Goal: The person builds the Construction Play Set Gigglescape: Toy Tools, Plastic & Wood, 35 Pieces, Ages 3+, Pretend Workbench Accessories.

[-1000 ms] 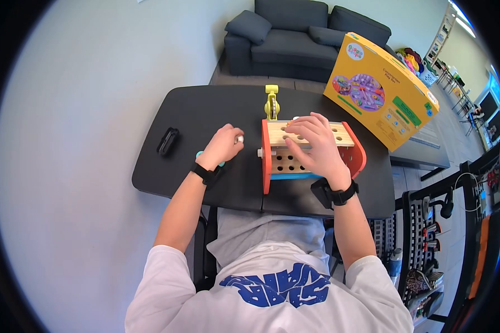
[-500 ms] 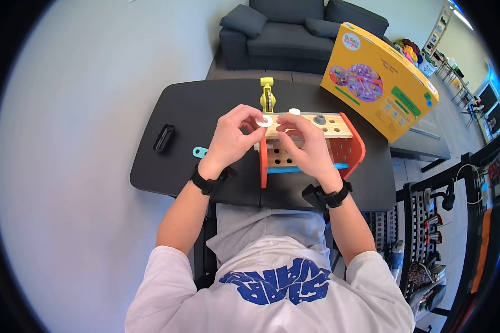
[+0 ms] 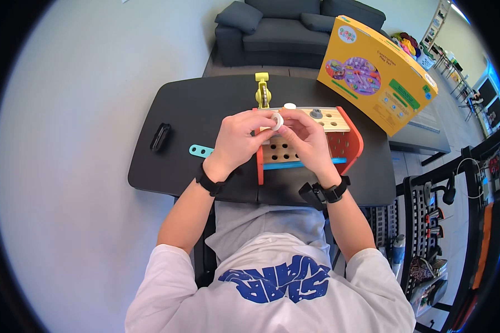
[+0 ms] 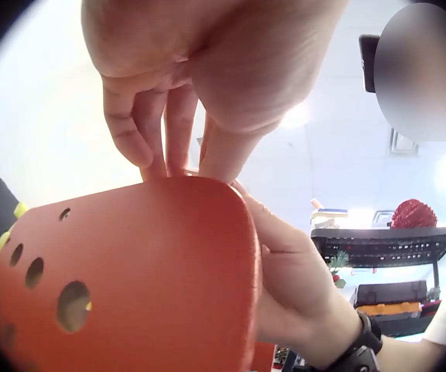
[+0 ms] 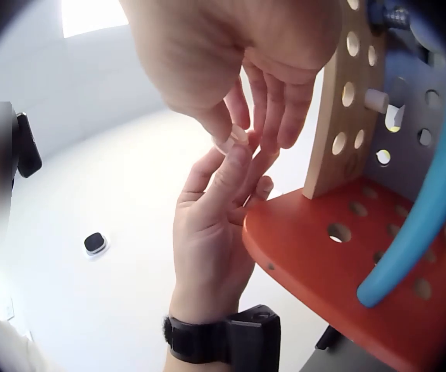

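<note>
A small white ring (image 3: 278, 121) is between both hands, above the left end of a toy workbench with red side panels (image 3: 260, 150) and a holed wooden top (image 3: 334, 123). My left hand (image 3: 236, 139) pinches the ring from the left with thumb and fingers. From the right, my right hand (image 3: 310, 143) pinches it too, thumb below and fingers above. In the right wrist view the fingertips of both hands meet around the ring (image 5: 237, 138). The red panel (image 4: 153, 256) hides their lower part in the left wrist view. A grey bolt (image 3: 316, 114) and a white round piece (image 3: 289, 106) are on the wooden top.
A yellow-green toy part (image 3: 263, 91) stands at the workbench's back left corner. Left of my left hand are a teal holed strip (image 3: 199, 150) and a black case (image 3: 160, 137) on the black table (image 3: 178, 105). A yellow box (image 3: 378, 72) stands behind on the right.
My left hand has carried the white ring from the table's left side to the workbench. My right hand has left the wooden top and come to the ring, uncovering the grey bolt.
</note>
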A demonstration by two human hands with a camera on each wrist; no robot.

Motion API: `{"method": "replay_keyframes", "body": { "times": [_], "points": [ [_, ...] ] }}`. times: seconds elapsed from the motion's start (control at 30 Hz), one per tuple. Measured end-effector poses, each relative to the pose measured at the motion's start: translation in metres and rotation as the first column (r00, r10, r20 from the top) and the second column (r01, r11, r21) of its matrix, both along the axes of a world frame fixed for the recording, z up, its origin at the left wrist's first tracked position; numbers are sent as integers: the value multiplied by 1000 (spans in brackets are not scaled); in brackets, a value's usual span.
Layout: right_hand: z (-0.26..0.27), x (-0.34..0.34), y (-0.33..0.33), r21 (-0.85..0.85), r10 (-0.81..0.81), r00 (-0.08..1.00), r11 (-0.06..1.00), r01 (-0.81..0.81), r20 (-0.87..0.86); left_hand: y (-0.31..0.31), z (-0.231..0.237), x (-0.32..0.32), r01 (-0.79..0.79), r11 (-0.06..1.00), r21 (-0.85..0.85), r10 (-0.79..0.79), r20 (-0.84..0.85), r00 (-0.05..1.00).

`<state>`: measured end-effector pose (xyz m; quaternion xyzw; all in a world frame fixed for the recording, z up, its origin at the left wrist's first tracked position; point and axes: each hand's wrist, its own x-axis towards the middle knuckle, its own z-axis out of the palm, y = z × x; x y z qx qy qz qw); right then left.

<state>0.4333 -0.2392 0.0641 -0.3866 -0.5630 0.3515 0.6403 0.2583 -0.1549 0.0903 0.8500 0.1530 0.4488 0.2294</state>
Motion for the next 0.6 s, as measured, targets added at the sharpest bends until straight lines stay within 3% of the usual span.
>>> {"method": "replay_keyframes", "body": {
  "times": [0.1, 0.3, 0.53, 0.6],
  "points": [
    [-1, 0, 0, 33, 16, 1000, 999, -16, -12, 0, -1, -1, -9, 994, 105, 10, -11, 1000],
    [-2, 0, -5, -27, 73, 995, 997, -75, -69, 0, -2, 0, 20, 989, 145, -15, -34, 999],
    [-11, 3, -10, -27, 72, 993, 997, -74, -90, 1, -6, -5, 90, 996, 25, -90, 10, 996],
    [-11, 2, -13, -22, 87, 992, 996, -89, -97, 2, -9, -9, 139, 990, 33, -136, -64, 989]
  ]
}}
